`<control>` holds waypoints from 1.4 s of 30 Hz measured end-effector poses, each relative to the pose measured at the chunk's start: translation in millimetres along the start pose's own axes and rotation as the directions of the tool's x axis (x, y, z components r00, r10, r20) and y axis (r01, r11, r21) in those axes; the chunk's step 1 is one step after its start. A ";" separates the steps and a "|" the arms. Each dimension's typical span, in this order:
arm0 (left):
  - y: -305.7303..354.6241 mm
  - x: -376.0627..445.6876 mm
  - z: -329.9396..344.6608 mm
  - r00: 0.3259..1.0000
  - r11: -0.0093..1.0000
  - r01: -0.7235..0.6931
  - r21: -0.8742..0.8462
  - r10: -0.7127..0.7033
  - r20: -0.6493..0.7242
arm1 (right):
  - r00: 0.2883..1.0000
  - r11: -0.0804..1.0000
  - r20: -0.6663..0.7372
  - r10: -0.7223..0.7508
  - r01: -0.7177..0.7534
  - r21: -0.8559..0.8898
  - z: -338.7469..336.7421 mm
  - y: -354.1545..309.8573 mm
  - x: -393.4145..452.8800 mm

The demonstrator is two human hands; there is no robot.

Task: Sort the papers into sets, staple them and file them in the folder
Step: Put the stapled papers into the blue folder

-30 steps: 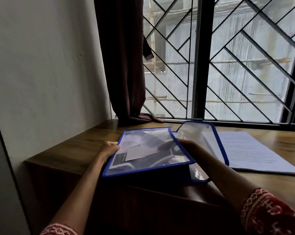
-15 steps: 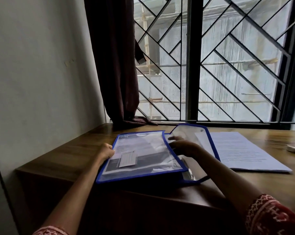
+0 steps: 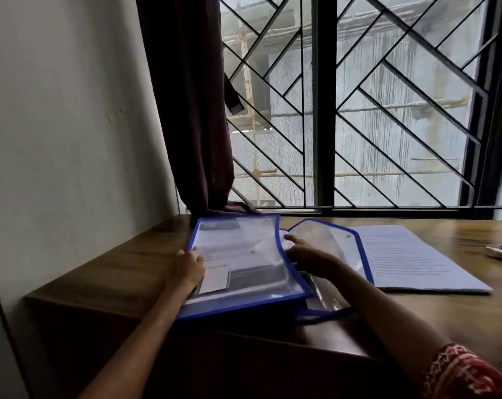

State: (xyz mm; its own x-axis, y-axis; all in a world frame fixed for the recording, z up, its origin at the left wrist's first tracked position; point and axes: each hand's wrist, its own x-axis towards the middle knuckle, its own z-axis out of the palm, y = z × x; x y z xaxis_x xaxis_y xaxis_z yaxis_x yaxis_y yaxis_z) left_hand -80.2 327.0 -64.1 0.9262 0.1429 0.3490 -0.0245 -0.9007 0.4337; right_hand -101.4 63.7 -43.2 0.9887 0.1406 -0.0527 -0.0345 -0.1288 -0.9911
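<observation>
Single head-worn wide-angle view, looking forward and down over the desk [image 3: 134,266] near its left edge, facing the window [image 3: 388,110], sitting close.

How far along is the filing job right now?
Some sheets already seem to sit inside the clear blue-edged folder. In hand: the left hand holds its left edge while the right hand rests at the opened flap. Left: the paper stack lies outside on the table, unfiled; whether it is stapled, I cannot tell.
</observation>
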 end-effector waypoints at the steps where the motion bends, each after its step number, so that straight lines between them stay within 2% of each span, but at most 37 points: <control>1: -0.2 0.3 0.7 0.997 0.998 0.037 0.047 -0.039 0.060 | 1.000 0.999 -0.026 0.018 -0.019 -0.044 -0.6 2.0 1.5; 3: -1.6 4.1 5.3 0.989 0.989 0.063 0.135 -0.080 0.127 | 0.999 0.991 -0.016 0.037 -0.038 -0.127 0.2 1.8 0.6; 6: -2.3 13.0 4.3 0.967 0.964 0.085 0.252 -0.141 0.213 | 0.998 0.987 0.006 0.059 -0.057 -0.150 0.7 -2.0 4.3; 9: 13.1 25.1 -3.7 0.916 0.951 0.141 0.275 -0.231 0.329 | 0.997 0.986 0.000 0.072 -0.071 -0.151 2.5 -6.2 14.0; 13: 38.6 16.7 12.8 0.923 0.964 0.008 0.265 -0.109 0.368 | 0.997 0.985 0.032 0.074 -0.068 -0.160 2.6 -3.2 21.2; 17: 40.9 4.1 27.9 0.939 0.958 -0.039 0.284 -0.062 0.338 | 0.962 0.901 0.167 0.216 -0.131 -0.413 -11.3 -12.1 14.6; 19: 40.2 6.4 26.9 0.940 0.961 -0.057 0.271 -0.040 0.339 | 0.948 0.849 0.170 0.270 -0.152 -0.505 -18.1 -17.3 10.3; 23: 48.8 12.8 24.7 0.933 0.949 -0.084 0.304 -0.032 0.359 | 0.980 0.775 0.083 0.178 -0.088 -0.626 -17.7 -17.9 1.5; 27: 87.3 17.3 21.3 0.932 0.953 -0.126 0.276 0.018 0.362 | 0.999 0.865 0.018 -0.034 0.038 -0.500 -29.7 -16.4 -8.7; 28: 100.4 16.8 22.5 0.935 0.970 -0.126 0.206 0.048 0.350 | 0.996 0.878 -0.017 -0.089 0.070 -0.473 -34.3 -18.3 -11.5; 30: 135.3 14.9 33.5 0.941 0.991 -0.125 -0.040 0.131 0.313 | 0.981 0.905 -0.085 -0.174 0.125 -0.407 -48.2 -21.8 -17.9; 33: 189.6 6.2 52.2 0.927 0.933 -0.161 -0.321 0.255 0.275 | 0.953 0.935 -0.176 -0.247 0.186 -0.302 -66.7 -22.3 -24.8; 37: 249.8 -11.6 81.6 0.880 0.846 -0.299 -0.442 0.424 0.216 | 0.875 0.923 -0.327 -0.357 0.277 -0.268 -114.9 -18.4 -38.6; 39: 266.4 -17.4 96.6 0.864 0.853 -0.312 -0.418 0.438 0.248 | 0.828 0.932 -0.440 -0.347 0.255 -0.256 -154.2 -9.8 -44.9; 41: 272.4 -18.8 110.8 0.873 0.885 -0.309 -0.349 0.409 0.264 | 0.728 0.937 -0.614 -0.307 0.118 -0.328 -195.6 6.0 -49.1; 42: 273.9 -20.4 117.1 0.880 0.901 -0.302 -0.310 0.389 0.273 | 0.656 0.910 -0.695 -0.293 -0.032 -0.414 -216.6 15.9 -51.8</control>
State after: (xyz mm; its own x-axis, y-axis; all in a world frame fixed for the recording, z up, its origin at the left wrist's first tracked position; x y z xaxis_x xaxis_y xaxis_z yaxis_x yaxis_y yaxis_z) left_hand -61.7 29.3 -49.7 0.9081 -0.3369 0.2487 -0.4187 -0.7278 0.5432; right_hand -121.5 -158.3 -29.7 0.7606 -0.5523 0.3414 -0.0023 -0.5281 -0.8492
